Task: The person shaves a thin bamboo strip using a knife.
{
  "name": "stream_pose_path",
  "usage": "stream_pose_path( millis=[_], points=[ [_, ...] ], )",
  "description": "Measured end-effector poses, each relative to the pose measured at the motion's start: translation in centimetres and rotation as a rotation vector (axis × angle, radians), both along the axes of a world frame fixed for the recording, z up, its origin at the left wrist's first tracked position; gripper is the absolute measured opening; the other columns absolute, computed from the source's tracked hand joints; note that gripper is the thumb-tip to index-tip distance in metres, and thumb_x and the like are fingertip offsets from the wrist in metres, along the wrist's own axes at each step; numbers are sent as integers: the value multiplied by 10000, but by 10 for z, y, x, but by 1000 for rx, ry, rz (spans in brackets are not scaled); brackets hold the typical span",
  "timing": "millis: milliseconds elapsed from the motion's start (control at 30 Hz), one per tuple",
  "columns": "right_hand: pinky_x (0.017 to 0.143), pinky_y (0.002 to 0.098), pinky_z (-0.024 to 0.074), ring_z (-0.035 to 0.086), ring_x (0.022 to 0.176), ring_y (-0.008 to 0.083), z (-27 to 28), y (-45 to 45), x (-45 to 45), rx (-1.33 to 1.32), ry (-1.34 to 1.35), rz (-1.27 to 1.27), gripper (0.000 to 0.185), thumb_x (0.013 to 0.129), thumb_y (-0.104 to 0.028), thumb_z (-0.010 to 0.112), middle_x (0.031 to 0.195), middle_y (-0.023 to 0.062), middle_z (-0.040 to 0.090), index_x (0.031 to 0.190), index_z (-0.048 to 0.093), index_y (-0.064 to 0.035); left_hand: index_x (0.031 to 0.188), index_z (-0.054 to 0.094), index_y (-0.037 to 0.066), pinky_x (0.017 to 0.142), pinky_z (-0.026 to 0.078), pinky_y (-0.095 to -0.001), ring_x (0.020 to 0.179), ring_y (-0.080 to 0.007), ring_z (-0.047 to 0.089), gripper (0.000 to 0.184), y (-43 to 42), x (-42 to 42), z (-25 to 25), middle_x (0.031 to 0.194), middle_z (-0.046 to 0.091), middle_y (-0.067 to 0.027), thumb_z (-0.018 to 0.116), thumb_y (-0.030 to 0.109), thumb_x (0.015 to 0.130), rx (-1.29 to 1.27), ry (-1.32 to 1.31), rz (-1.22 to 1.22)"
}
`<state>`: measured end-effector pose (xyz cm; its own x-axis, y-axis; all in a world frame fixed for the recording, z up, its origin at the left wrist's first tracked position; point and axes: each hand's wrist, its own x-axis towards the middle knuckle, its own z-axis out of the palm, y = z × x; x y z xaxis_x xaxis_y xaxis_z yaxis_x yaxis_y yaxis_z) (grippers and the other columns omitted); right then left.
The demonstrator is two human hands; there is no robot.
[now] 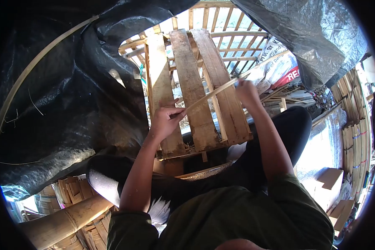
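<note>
Your left hand (166,121), just left of centre in the frame, has its grip pinched, thumb against fingers, on the lower-left part of a thin pale strip (212,94), which slants across the plank tabletop (191,79) toward the upper right. Your right hand (247,93) is curled at the strip, too blurred to tell what its grip holds.

Left hand (168,120) pinched, right hand (246,92) blurred

The left forearm (138,179) and right forearm (273,143) stretch forward, both slanting inward. The left wrist (155,135) bends toward the right side, thumb and fingers drawn tightly together. The right hand is curled like a loose fist, too smeared for finger detail. The hands are apart, the right farther forward
</note>
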<state>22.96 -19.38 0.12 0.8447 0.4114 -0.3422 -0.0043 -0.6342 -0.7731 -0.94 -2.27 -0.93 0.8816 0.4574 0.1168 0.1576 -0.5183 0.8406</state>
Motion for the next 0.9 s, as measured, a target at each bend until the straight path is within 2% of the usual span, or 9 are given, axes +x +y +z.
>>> stream_pose_path(
  millis=[67,100,200,267,400,533,600,733,900],
  points=[
    [526,414,521,628,478,279,-20,3,-30,-122,-2,268,546,1019,-338,478,593,201,611,829,618,155,1034,762,61,1158,287,-395,1232,-255,604,172,0,-1,-3,1005,738,-140,745,121,874,119,4,-9],
    [480,393,505,589,435,255,-31,1,-27,-127,-415,405,564,1026,-347,457,564,179,582,800,603,149,1031,763,63,1177,248,-413,1218,-253,612,172,-1,-2,-2,1006,738,-137,746,127,873,59,0,-3],
    [608,461,516,671,629,348,18,-6,10,-145,66,146,587,1028,-354,444,643,267,622,857,611,183,1028,762,61,1202,189,-438,1191,-252,626,174,1,0,2,1008,738,-131,747,134,870,56,20,2],
    [632,461,519,672,641,355,21,-1,-11,-54,-75,-2,569,1023,-338,455,644,274,622,858,611,184,1028,760,59,1209,170,-445,1178,-253,633,177,0,-1,0,1008,739,-127,748,136,869,104,55,-7],
    [405,372,474,611,458,240,-17,-2,-2,-145,-266,442,539,1045,-344,424,569,183,593,828,610,113,1039,755,52,1186,231,-430,1174,-251,638,176,1,1,2,1013,741,-121,737,116,876,95,41,-25],
    [524,430,470,592,532,258,16,2,-13,-103,-60,-29,501,1046,-351,402,635,151,599,961,615,94,1058,747,35,1080,399,-370,1189,-238,631,182,4,0,-6,1032,738,-131,725,99,889,4,40,-26],
    [434,375,444,561,461,219,-46,2,-22,-114,-432,518,494,1061,-327,367,589,115,557,926,606,84,1064,744,32,1030,439,-351,1191,-236,630,186,1,-2,-1,1039,736,-140,725,97,890,2,62,-30],
    [471,388,497,595,547,181,25,0,1,-66,99,60,450,1048,-322,386,607,66,527,1033,589,79,1078,741,33,977,483,-336,1198,-236,624,195,3,-1,-3,1056,730,-152,721,91,894,51,59,-48],
    [422,319,461,584,478,173,31,-4,-18,-142,363,414,426,1058,-303,383,609,101,573,865,560,33,1074,744,35,981,481,-336,1204,-236,620,186,3,0,1,1066,731,-144,715,90,898,13,84,-40]
  ],
)
